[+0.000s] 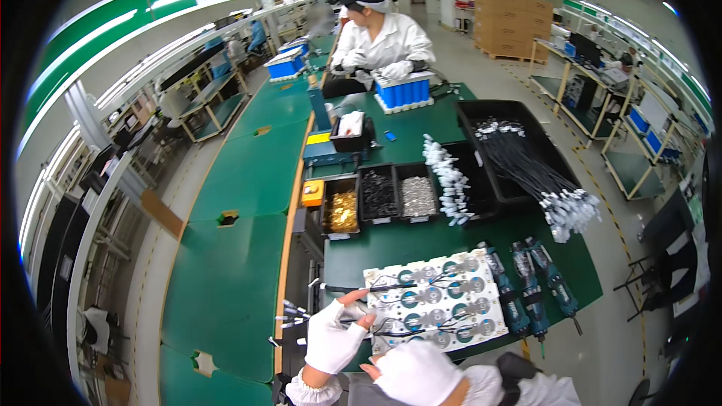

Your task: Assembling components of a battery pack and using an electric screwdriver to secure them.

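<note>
A white perforated board [444, 338] with round metal-and-teal cell ends in rows lies at the front of the green bench. Black cables [387, 286] run across it and past its left edge, ending in white connectors [295, 314]. My left hand [336, 338], in a white glove with bare fingertips, is at the board's left edge by the cables, thumb and forefinger apart. My right hand [421, 372], gloved alike, is just in front of the board's near edge. Its fingers are curled with the tips pointing left; whatever is between them is hidden.
Three power screwdrivers [531, 289] lie right of the board. Beyond it stand bins of brass parts [342, 213], black parts [378, 194] and silver parts [417, 195], and a black tray [519, 162] of cables. Across the bench, a co-worker [383, 41] touches a blue battery pack [404, 94].
</note>
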Available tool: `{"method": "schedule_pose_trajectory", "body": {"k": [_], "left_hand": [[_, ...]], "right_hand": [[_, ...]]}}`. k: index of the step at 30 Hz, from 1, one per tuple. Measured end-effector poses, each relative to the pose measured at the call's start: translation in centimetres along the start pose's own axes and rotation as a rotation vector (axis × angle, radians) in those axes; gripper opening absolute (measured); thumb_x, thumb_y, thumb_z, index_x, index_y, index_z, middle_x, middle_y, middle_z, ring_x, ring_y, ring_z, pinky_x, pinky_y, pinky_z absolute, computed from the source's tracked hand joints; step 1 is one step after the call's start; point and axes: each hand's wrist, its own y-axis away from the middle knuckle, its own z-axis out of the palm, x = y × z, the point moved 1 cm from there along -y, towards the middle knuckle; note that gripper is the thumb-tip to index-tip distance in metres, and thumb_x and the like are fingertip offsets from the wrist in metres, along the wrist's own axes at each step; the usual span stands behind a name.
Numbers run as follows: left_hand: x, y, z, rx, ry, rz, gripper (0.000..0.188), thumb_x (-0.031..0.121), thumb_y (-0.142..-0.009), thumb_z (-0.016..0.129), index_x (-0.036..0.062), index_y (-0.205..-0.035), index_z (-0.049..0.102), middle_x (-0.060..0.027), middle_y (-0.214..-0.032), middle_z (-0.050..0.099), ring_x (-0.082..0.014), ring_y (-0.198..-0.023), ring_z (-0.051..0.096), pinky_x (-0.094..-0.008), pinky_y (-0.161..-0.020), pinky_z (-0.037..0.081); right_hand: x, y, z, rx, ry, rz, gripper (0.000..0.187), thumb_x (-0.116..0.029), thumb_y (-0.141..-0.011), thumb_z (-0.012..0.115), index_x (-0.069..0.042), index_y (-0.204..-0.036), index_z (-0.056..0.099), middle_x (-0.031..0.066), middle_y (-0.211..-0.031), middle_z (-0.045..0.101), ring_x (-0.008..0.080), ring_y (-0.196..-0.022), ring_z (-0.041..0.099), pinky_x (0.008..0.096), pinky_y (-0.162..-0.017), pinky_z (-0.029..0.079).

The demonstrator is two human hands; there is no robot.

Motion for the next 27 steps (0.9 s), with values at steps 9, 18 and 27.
{"method": "schedule_pose_trajectory", "body": {"k": [9,18,27], "left_hand": [[-1.7,-3.6,-1.7,-0.161,-0.529,0.267,0.023,0.019,-0.089,0.072,0.0073,-0.108,0.069,-0.0137,-0.102,0.067,-0.0346,-0.097,0.065,-0.0428,-0.084,0.053],[-3.7,-3.9,-0.9,-0.202,-0.225,0.178,0.007,0.005,-0.092,0.066,0.0029,-0.097,0.061,-0.0160,-0.093,0.063,-0.0377,-0.085,0.062,-0.0443,-0.076,0.051],[-0.6,-4.6,0.0,-0.240,-0.243,0.290,0.022,0.005,-0.089,0.072,0.0026,-0.110,0.066,-0.0156,-0.098,0.067,-0.0337,-0.090,0.067,-0.0386,-0.081,0.053]], "right_hand": [[6.1,-4.0,-1.3,0.256,0.199,0.067,0.030,-0.022,-0.086,0.073,-0.003,-0.109,0.067,0.0126,-0.096,0.064,0.0313,-0.091,0.062,0.0446,-0.079,0.050],[6.2,-5.0,-2.4,0.320,0.110,0.055,0.031,-0.025,-0.087,0.073,-0.004,-0.109,0.068,0.0134,-0.094,0.064,0.0327,-0.088,0.062,0.0449,-0.080,0.050],[6.5,-4.6,-2.2,0.359,0.102,-0.036,0.018,-0.013,-0.085,0.072,-0.008,-0.102,0.073,0.0109,-0.082,0.066,0.0328,-0.079,0.065,0.0443,-0.075,0.051]]}}
